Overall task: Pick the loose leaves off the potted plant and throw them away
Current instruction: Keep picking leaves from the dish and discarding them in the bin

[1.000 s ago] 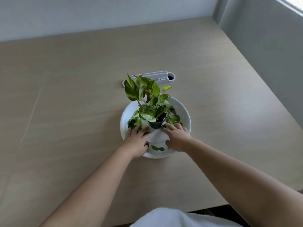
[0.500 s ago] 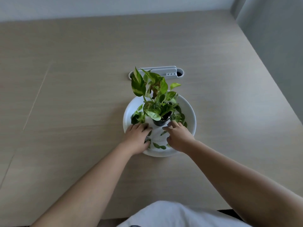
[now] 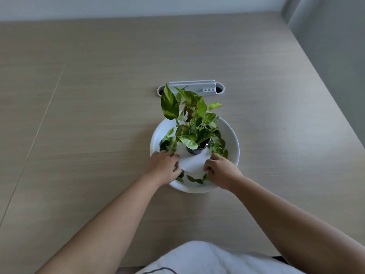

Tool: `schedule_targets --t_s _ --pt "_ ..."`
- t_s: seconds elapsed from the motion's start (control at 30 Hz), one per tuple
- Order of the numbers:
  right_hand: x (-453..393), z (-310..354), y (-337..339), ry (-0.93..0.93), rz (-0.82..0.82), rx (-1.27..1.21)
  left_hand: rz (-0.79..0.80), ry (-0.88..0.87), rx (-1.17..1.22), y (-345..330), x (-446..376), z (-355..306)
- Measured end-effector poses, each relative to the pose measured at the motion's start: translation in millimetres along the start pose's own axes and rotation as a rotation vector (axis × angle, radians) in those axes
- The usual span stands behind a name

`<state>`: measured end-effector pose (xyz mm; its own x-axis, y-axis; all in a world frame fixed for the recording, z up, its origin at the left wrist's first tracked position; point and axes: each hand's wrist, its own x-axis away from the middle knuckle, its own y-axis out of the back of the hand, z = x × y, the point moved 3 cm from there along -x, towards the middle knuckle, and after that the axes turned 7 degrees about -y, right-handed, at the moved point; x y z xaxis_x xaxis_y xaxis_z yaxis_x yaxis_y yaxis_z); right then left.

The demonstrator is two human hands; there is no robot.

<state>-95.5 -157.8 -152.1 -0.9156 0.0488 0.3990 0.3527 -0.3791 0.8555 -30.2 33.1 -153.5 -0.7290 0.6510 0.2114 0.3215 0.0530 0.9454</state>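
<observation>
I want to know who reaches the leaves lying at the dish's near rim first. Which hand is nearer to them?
Right. The right hand sits against their right end; the left hand is slightly farther, up-left.

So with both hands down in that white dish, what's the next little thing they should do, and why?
Probably pinch up the loose leaves lying at the near edge of the white dish, between the two hands. The right hand is curled with its fingertips right beside them, and the left hand rests over more leaves on the other side. No bin is in view, so gathering seems to come first.
</observation>
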Motion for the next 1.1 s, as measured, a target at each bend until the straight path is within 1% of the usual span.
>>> schedule_targets --t_s 0.1,0.13,0.2,0.27,0.33,0.4,0.5,0.57,0.63,0.7,0.73,0.8,0.9,1.0,1.1 --pt "3.6 -3.1 2.2 -0.019 -0.056 -0.038 -0.083 0.034 0.028 6.0 1.1 5.2" --pt "4.8 -4.9 3.2 -0.047 -0.087 -0.041 -0.075 0.064 0.040 6.7 1.3 7.2" --pt "6.0 -4.8 3.1 -0.104 -0.103 -0.005 0.023 0.133 0.025 6.0 0.4 6.7" --pt "5.6 1.3 0.0 -0.121 -0.064 0.091 0.116 0.182 -0.037 3.1 -2.3 -1.4" --pt "4.5 11.7 -3.8 -0.124 -0.016 0.161 0.151 0.199 -0.075 -1.0 -5.7 -11.0" --pt "3.4 21.8 -7.2 -0.145 0.040 0.132 0.165 0.206 -0.068 -3.2 -9.0 -16.2" --pt "3.4 32.2 -11.0 -0.144 0.117 0.002 0.202 0.175 -0.001 -3.0 -10.4 -21.1" --pt "4.6 29.9 -6.1 -0.144 0.085 -0.064 0.213 0.172 0.100 -2.6 -8.1 -23.0" --pt "3.7 18.5 5.1 -0.175 -0.018 -0.071 0.178 0.176 0.188 -0.3 -6.2 -20.8" --pt "0.3 1.7 17.0 -0.222 -0.127 0.022 0.118 0.169 0.221 3.8 -4.8 -14.5" --pt "-1.4 -6.0 20.8 -0.242 -0.153 0.088 0.107 0.164 0.217 5.5 -4.5 -11.5" --pt "-3.5 -14.5 20.6 -0.243 -0.131 0.185 0.135 0.157 0.186 6.4 -2.4 -6.8" --pt "-0.7 -8.3 7.0 -0.171 -0.043 0.260 0.208 0.131 0.164 2.4 1.0 -7.1" --pt "5.0 0.7 -1.3 -0.143 -0.042 0.217 0.241 0.120 0.248 -2.5 3.5 -10.8" --pt "5.7 0.2 1.6 -0.136 -0.083 0.138 0.189 0.122 0.236 1.0 4.2 -11.5"
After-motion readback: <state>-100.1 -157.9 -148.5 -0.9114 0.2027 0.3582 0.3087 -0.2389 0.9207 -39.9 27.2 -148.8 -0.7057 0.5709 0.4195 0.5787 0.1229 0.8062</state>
